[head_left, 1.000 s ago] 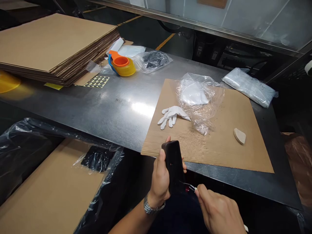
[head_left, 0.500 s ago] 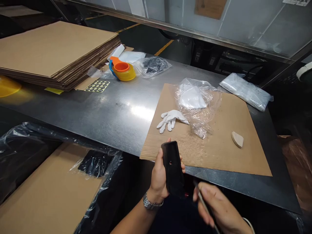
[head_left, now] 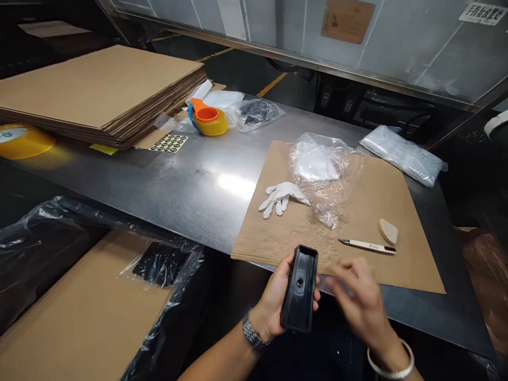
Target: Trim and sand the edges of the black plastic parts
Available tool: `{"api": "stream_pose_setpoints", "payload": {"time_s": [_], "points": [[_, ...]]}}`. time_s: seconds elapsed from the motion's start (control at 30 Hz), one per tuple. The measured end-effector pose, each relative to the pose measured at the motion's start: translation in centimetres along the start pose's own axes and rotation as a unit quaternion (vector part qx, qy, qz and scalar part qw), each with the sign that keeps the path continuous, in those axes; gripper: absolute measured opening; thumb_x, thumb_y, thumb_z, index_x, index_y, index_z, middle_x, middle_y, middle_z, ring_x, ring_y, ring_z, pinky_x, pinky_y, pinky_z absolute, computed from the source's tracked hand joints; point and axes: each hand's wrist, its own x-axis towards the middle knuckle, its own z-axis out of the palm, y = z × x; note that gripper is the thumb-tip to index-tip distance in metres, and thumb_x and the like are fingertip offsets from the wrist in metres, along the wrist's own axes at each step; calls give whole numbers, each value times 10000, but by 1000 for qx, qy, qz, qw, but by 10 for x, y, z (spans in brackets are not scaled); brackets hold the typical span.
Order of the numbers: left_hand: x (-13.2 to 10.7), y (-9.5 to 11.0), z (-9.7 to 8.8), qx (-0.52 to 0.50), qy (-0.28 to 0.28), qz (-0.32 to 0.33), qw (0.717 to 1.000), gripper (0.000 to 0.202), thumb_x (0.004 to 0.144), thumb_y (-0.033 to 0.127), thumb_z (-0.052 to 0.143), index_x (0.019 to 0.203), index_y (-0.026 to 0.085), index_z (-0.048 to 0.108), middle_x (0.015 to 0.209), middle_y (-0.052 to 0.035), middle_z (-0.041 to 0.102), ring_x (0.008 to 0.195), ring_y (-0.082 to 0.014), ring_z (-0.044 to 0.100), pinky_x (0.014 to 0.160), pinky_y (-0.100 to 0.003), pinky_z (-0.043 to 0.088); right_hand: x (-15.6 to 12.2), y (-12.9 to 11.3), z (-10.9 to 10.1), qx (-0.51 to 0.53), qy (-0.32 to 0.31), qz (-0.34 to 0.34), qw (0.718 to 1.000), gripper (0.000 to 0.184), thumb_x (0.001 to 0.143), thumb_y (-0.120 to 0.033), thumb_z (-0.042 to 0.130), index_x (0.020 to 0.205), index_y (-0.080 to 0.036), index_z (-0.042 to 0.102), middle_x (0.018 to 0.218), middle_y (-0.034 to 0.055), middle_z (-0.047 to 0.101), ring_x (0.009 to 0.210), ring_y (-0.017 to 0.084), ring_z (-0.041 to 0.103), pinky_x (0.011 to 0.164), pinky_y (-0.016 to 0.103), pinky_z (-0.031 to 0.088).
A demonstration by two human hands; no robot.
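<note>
My left hand grips a black oblong plastic part with a hole in its hollow side, held just off the front edge of the steel table. My right hand is blurred by motion just right of the part, fingers apart and holding nothing. A thin white-handled knife lies on the cardboard sheet beyond that hand. A white glove and a crumpled clear bag rest farther back on the sheet.
A beige wedge sits by the knife. Stacked cardboard, a sticker sheet, an orange-and-yellow tape dispenser and bagged items lie at the back. A plastic-lined carton stands lower left.
My right hand has set the knife down on the cardboard and drawn back toward the black part. My left hand has turned the part so its hollow side faces up.
</note>
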Motion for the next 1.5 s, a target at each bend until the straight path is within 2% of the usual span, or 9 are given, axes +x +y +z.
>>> {"api": "stream_pose_setpoints", "payload": {"time_s": [0.2,0.57,0.77,0.93,1.03,1.2,1.3,1.4,1.5], "points": [[-2,-11,13,-39,-10,5,999,436,874,399,390,610,118,595,581,-49,641,549,-119,598,584,-207,464,2,-61,0,132,-107,-80,982,135,873,-265,543,962,-244,643,743,12,554,752,167,451,681,342,317],[-4,-21,15,-32,-93,-14,995,420,887,396,377,828,85,653,702,-74,662,644,-140,630,673,-209,470,1,-42,4,149,-137,-83,976,149,882,-254,532,946,-261,666,735,9,587,767,163,442,699,348,324],[-9,-23,5,160,45,-89,982,654,840,606,299,764,61,653,477,-98,618,344,-143,561,340,-193,369,11,-21,-3,99,-92,-4,991,198,862,-312,546,1026,-246,635,938,59,554,885,206,474,757,376,376],[-11,-25,-1,189,46,-118,974,723,819,645,297,696,24,647,489,-123,612,379,-139,585,350,-171,376,18,-4,-4,223,-86,80,968,206,901,-259,463,897,-193,658,825,52,631,803,171,571,739,310,437],[-12,-26,2,185,52,-69,979,683,820,624,338,762,23,656,524,-110,615,404,-142,586,383,-194,414,10,-4,0,270,-37,189,943,269,918,-321,412,932,-178,639,854,63,652,799,167,603,737,299,468],[-15,-30,8,197,89,170,961,474,866,467,424,1271,223,464,693,-16,647,523,-129,605,518,-241,505,-17,-21,9,238,-74,227,941,517,786,-355,595,1258,-201,452,1069,88,602,872,190,590,679,291,489],[-16,-35,10,258,79,180,946,544,862,474,424,1335,209,387,675,-23,630,505,-141,601,489,-257,505,-21,-26,13,253,-83,295,918,265,873,-392,454,972,-172,564,716,22,625,548,126,561,486,230,421],[-16,-37,10,276,61,150,947,585,861,497,400,1355,190,347,674,-35,623,473,-156,603,440,-270,498,-16,-23,14,233,-69,320,916,398,901,-441,384,606,-188,471,471,-18,524,425,98,481,438,215,329],[-15,-33,10,260,52,135,955,565,878,479,367,1366,198,323,653,-34,624,453,-158,605,438,-272,499,-13,-21,15,236,-75,308,918,447,913,-452,351,557,-194,429,459,-14,513,431,99,481,453,220,322]]}}
